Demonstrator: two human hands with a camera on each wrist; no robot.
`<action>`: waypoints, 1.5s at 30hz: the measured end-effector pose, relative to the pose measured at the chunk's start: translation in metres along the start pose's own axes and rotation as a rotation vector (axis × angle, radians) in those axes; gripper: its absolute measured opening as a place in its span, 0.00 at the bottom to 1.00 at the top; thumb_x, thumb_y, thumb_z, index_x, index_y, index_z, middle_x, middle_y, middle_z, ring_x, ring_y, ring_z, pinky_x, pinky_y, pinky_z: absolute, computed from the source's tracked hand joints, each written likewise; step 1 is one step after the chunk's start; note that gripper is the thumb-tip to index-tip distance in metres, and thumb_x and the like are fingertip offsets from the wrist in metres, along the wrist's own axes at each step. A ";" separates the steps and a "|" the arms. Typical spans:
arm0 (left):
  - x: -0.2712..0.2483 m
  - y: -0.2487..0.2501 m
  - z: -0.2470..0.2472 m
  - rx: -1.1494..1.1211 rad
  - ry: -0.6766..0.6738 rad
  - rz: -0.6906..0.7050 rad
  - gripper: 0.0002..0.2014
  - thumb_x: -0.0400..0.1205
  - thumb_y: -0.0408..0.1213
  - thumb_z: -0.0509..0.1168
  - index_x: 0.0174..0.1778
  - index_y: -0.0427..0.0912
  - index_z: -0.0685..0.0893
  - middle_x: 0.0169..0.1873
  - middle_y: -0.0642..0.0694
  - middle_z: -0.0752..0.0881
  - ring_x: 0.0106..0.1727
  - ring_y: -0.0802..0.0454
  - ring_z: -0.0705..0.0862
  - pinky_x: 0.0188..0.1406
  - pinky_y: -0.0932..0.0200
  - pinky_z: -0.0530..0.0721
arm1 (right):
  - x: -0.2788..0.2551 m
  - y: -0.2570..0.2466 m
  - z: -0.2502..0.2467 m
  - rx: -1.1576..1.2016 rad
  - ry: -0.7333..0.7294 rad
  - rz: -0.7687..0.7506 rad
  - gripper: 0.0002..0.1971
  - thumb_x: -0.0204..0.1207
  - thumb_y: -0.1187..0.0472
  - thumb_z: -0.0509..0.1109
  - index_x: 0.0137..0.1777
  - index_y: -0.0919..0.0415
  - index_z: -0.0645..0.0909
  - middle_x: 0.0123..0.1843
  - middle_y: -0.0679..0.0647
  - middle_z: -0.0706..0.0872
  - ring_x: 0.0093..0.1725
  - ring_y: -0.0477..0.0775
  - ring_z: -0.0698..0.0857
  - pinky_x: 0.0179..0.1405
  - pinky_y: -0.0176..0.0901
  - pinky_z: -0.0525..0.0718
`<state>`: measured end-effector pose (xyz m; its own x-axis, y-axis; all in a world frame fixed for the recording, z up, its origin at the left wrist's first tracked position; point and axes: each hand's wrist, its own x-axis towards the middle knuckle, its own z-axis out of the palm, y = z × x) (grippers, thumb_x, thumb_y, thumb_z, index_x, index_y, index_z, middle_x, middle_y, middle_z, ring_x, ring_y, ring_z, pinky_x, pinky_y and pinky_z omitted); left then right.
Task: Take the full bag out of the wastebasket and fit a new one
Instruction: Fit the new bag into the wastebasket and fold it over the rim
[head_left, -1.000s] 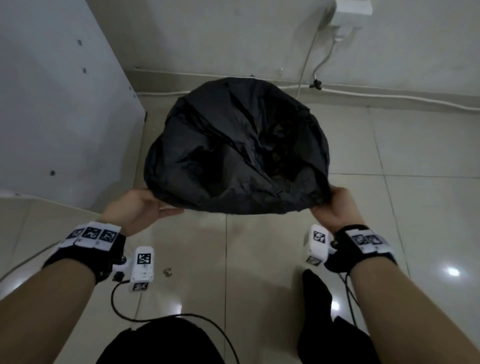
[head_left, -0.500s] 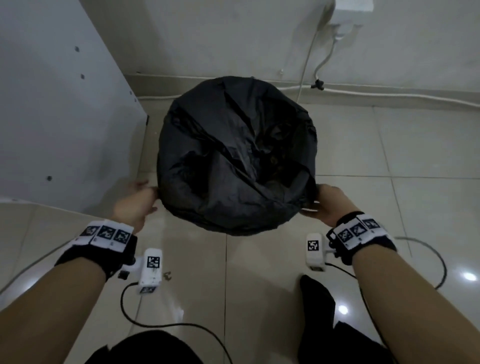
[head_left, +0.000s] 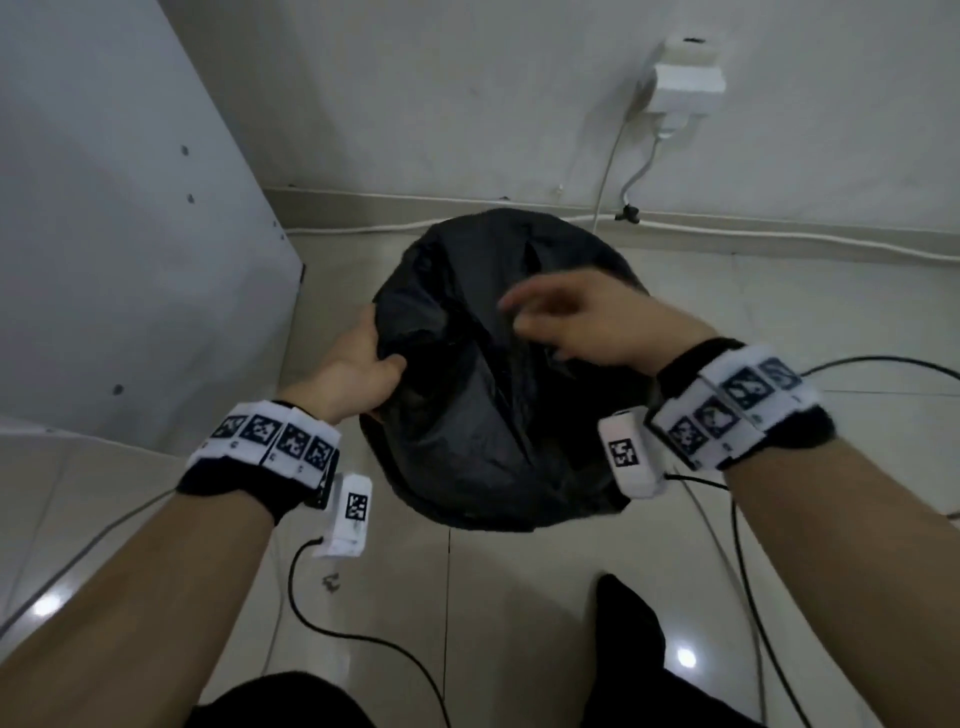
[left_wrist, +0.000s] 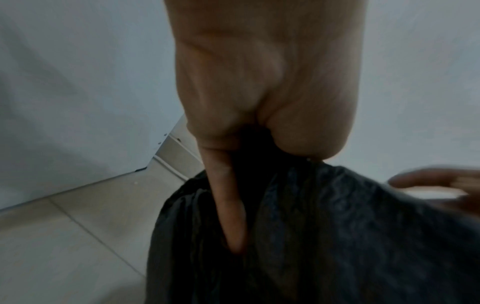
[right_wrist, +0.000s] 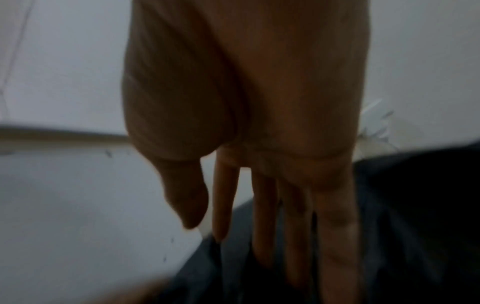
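Observation:
A black plastic bag (head_left: 483, 415) bulges over the wastebasket at the middle of the floor, and the basket itself is hidden beneath it. My left hand (head_left: 363, 358) grips the bag's left edge, thumb on top and fingers behind. The left wrist view shows the black film (left_wrist: 337, 236) pinched in that hand (left_wrist: 249, 144). My right hand (head_left: 561, 312) hovers over the top of the bag with its fingers stretched to the left, blurred. In the right wrist view its fingers (right_wrist: 262, 226) are straight and hold nothing above the bag (right_wrist: 402, 205).
A white cabinet panel (head_left: 130, 234) stands close on the left. A wall adapter (head_left: 685, 83) and a white cable (head_left: 779, 239) run along the back wall. Black cables (head_left: 363, 639) trail over the tiles near my sock-clad foot (head_left: 628, 623). A small scrap (head_left: 330, 582) lies on the floor.
My right hand has let go of the bag's right edge and swung over its top. The left hand keeps its hold. The bag sits lower and looks narrower.

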<state>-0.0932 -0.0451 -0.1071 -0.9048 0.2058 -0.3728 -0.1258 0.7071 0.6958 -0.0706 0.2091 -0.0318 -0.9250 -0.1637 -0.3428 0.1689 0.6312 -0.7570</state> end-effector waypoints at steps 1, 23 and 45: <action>-0.003 0.003 0.001 0.038 -0.042 0.046 0.30 0.84 0.35 0.64 0.82 0.45 0.61 0.68 0.40 0.80 0.65 0.42 0.80 0.55 0.57 0.75 | 0.008 0.009 0.014 -0.116 -0.156 0.069 0.16 0.81 0.56 0.72 0.67 0.47 0.84 0.51 0.48 0.88 0.43 0.47 0.85 0.43 0.47 0.89; -0.042 0.027 0.024 0.140 -0.200 0.271 0.21 0.83 0.33 0.58 0.70 0.53 0.62 0.44 0.43 0.82 0.44 0.41 0.83 0.41 0.48 0.81 | 0.030 0.078 0.133 -0.222 -0.492 0.493 0.43 0.75 0.48 0.71 0.87 0.46 0.55 0.88 0.52 0.59 0.84 0.60 0.63 0.77 0.51 0.72; -0.045 0.043 0.032 -0.005 -0.310 0.288 0.25 0.84 0.30 0.56 0.71 0.63 0.66 0.48 0.49 0.87 0.49 0.53 0.86 0.55 0.48 0.87 | 0.033 0.104 0.085 -0.406 -0.269 0.422 0.29 0.84 0.44 0.64 0.78 0.62 0.74 0.78 0.59 0.78 0.75 0.62 0.77 0.69 0.45 0.77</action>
<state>-0.0445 -0.0019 -0.0796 -0.7381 0.5892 -0.3288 0.1119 0.5875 0.8015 -0.0546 0.2053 -0.1688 -0.6808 0.0099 -0.7324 0.3084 0.9108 -0.2744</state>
